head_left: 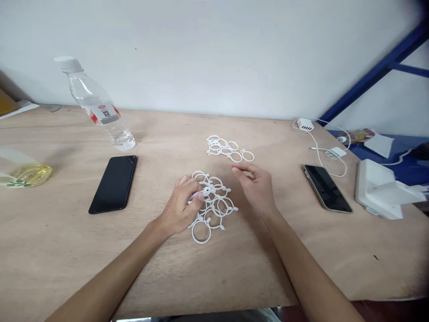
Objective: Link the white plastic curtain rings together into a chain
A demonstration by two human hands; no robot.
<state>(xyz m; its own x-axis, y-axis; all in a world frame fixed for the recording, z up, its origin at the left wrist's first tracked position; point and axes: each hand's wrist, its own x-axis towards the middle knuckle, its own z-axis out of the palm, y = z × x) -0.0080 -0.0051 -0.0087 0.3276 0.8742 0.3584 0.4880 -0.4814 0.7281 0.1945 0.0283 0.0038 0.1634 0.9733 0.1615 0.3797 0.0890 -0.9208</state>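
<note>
A pile of white plastic rings with small tabs (214,201) lies on the wooden table in front of me. My left hand (185,202) rests at the pile's left side, its fingers curled on some rings, one of them by the thumb. A smaller group of white rings (223,147) lies farther back, beyond the pile. Just below that group, my right hand (253,181) hovers with thumb and index finger pinched together at the tips. Whether anything small is between those fingertips cannot be made out.
On the left are a black phone (113,184), a water bottle (100,107) and a container of yellow liquid (28,173). A second phone (326,188), a white charger with cables (304,124) and a white power adapter (384,190) lie right. A wall stands behind.
</note>
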